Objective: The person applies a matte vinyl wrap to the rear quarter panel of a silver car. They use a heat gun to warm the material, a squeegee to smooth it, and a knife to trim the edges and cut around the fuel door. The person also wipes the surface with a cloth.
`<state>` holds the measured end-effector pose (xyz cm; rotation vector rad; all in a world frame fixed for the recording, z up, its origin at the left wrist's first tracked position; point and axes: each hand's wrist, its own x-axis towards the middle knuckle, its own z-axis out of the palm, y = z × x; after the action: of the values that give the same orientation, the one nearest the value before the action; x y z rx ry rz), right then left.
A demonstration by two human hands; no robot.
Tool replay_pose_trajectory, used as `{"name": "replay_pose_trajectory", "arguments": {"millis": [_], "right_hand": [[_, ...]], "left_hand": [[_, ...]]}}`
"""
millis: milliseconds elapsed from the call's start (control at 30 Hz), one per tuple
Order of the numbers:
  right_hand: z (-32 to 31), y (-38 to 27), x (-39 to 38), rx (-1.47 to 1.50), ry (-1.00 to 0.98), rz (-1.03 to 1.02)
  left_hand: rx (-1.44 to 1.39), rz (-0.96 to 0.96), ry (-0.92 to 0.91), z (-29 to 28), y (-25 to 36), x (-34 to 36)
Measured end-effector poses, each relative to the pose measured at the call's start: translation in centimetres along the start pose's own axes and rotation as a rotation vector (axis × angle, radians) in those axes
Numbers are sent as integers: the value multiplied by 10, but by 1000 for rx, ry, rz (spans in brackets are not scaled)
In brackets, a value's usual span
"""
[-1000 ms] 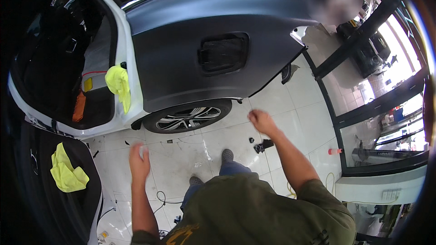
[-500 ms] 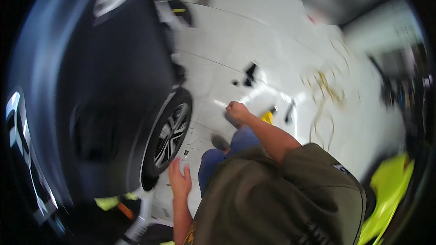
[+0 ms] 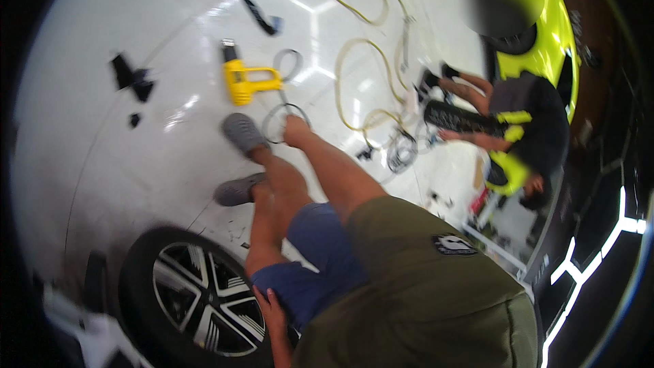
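My right hand point(image 3: 296, 131) hangs in front of me over the floor, its fingers curled; whether anything is in them I cannot make out. Around it in the picture loops the dark cable point(image 3: 272, 114) of a yellow heat gun point(image 3: 244, 82), which lies on the floor just beyond my grey shoes point(image 3: 242, 132). I cannot tell if the hand touches the cable. Low at my left side, my left hand point(image 3: 272, 310) is open with fingers stretched, beside my blue shorts point(image 3: 320, 235) and near a car wheel point(image 3: 208, 293) with a black and silver rim.
Several black pieces point(image 3: 133, 78) lie on the floor at far left, and a dark strip point(image 3: 259, 12) beyond the heat gun. A yellow hose point(image 3: 340, 88) coils ahead. At right another person point(image 3: 531, 105) sits low by a bright yellow-green car point(image 3: 555, 34), hands at a dark part.
My view and body have turned to the right. The wheel now sits at lower left; the heat gun, the hose and the other person have come into fuller view. My left hand stays open.
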<state>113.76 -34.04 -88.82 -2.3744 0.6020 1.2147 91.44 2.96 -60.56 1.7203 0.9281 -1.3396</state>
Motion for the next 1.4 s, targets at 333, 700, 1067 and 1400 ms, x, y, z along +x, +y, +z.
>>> {"name": "replay_pose_trajectory", "arguments": {"millis": [333,700,1067,1400], "right_hand": [[62,24,187,-208,401,-231],[-58,-116,103,-319,10,-288],[-236,-210,-376,476,-331,-797],[-317,-353,-610,252,-857,-1498]], "left_hand": [[312,151,368,-5,16,45],[238,104,431,7,54,9],[-157,319,417,-34,-16,-133],[-788,364,1096,-32,9,-237]]}}
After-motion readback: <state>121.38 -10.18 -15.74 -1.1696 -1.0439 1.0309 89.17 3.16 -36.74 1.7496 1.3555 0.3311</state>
